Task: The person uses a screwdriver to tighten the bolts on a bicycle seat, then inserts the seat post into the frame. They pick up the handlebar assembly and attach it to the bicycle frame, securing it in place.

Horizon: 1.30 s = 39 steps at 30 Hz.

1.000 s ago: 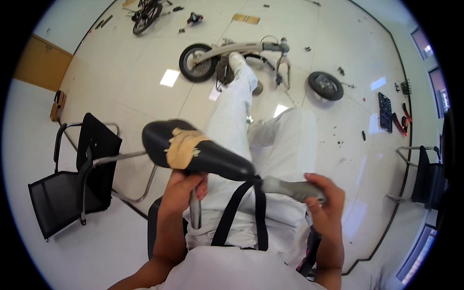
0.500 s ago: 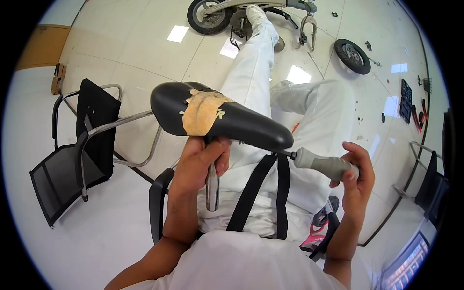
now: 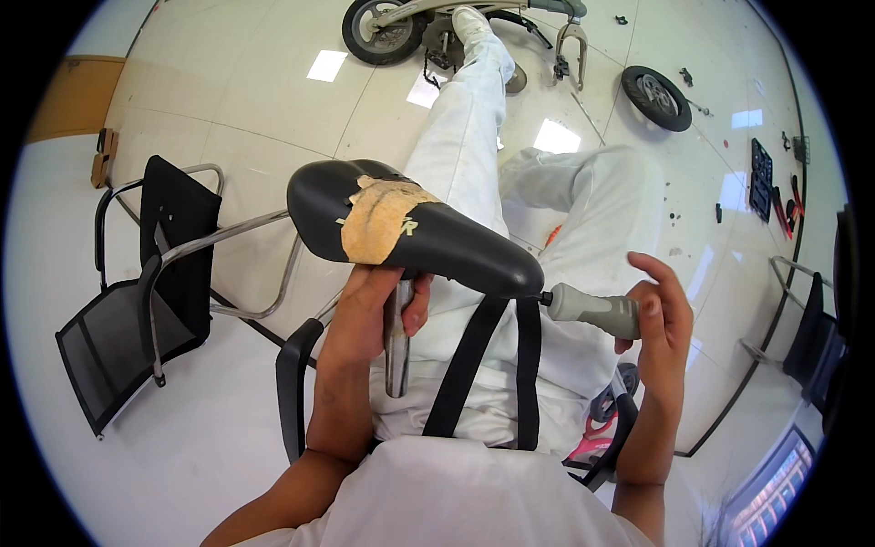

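A black bicycle saddle [image 3: 465, 244] with a torn tan patch [image 3: 375, 219] across its top is held up over my lap. My left hand [image 3: 369, 305] is closed round the metal seat post [image 3: 398, 342] just below the saddle. At the saddle's nose on the right, my right hand [image 3: 661, 310] grips the end of a grey screwdriver handle [image 3: 588, 308] between thumb and fingers, the index finger lifted. The screwdriver's shaft passes under the nose, so its tip is hidden.
Beyond my legs lies a partly dismantled bike frame [image 3: 437, 18] on the tiled floor. A loose wheel [image 3: 656, 98], a black tool tray [image 3: 761, 180] and red-handled pliers [image 3: 786, 214] are at the right. A black chair [image 3: 173, 246] stands at the left.
My right hand has shifted slightly left with the screwdriver, and its index finger has lifted. The saddle's nose is a little lower and further left.
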### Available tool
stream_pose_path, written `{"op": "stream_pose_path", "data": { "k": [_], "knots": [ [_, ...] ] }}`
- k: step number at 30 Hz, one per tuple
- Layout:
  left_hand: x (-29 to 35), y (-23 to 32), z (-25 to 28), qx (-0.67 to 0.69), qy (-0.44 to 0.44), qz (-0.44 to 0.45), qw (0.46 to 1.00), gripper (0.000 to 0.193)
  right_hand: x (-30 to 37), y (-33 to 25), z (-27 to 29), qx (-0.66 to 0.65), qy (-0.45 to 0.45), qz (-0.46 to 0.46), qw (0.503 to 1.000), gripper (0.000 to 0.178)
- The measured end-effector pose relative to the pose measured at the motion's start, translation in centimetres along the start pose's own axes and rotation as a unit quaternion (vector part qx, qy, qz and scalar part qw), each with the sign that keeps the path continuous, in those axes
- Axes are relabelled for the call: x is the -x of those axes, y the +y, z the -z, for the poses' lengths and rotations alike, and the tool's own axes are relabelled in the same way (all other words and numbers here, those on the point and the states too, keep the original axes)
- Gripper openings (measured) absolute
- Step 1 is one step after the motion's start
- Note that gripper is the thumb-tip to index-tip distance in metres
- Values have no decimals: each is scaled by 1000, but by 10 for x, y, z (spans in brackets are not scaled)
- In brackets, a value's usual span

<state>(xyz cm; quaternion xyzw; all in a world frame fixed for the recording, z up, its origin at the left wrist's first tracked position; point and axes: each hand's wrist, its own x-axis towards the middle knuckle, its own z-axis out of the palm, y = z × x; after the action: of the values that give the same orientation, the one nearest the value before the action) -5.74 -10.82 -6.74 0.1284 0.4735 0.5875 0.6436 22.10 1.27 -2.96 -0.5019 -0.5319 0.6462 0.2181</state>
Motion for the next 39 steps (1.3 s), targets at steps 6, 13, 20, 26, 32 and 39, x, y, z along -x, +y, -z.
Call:
{"op": "stream_pose_path", "data": {
  "k": [6,13,20,26,32,39],
  "knots": [
    [-1,3,-6,-7,45,-17,999,32,1,2,-8,53,-27,121,991,48],
    [2,1,-7,-57,42,-9,997,26,-3,10,9,152,-63,162,973,37],
    [6,2,-3,-110,36,-16,993,24,1,0,-3,-10,-52,13,999,39],
    [2,0,-8,-95,86,-22,992,26,-5,19,5,147,-74,168,972,43],
    [5,-3,3,-130,38,-30,990,28,-6,15,11,-41,-123,-91,987,43],
    [2,3,3,-47,64,-15,997,26,-7,27,-7,92,-52,163,981,45]
  ]
}}
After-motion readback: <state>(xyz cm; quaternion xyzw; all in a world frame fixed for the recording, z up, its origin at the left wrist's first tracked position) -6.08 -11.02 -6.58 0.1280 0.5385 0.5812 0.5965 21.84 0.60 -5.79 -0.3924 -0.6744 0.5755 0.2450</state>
